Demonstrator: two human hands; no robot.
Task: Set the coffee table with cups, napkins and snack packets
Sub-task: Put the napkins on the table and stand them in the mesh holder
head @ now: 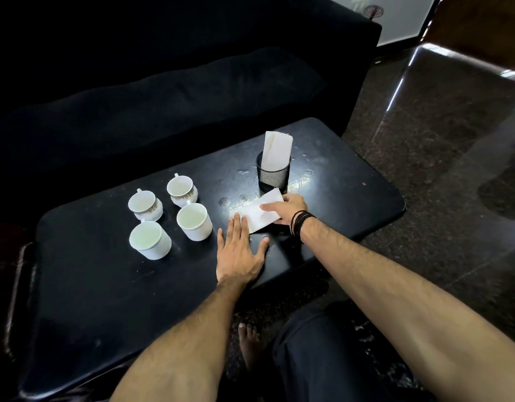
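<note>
Napkin being laid flat just in front of the mesh holder [273, 177].

Left hand [239, 250] spread, palm down, fingertips pinning the near end of the loose napkin [257, 211], likely to stop sliding; right hand [285, 208] pinches its far edge beside the holder. Four cups [169, 213] grouped left of the holder, apart from both hands. No snack packets on the tabletop [105, 285].

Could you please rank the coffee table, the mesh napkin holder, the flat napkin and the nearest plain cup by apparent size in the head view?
1. coffee table
2. flat napkin, partly under both hands
3. mesh napkin holder and nearest plain cup: they look alike, and the cup is nearer the camera, so unranked.
</note>
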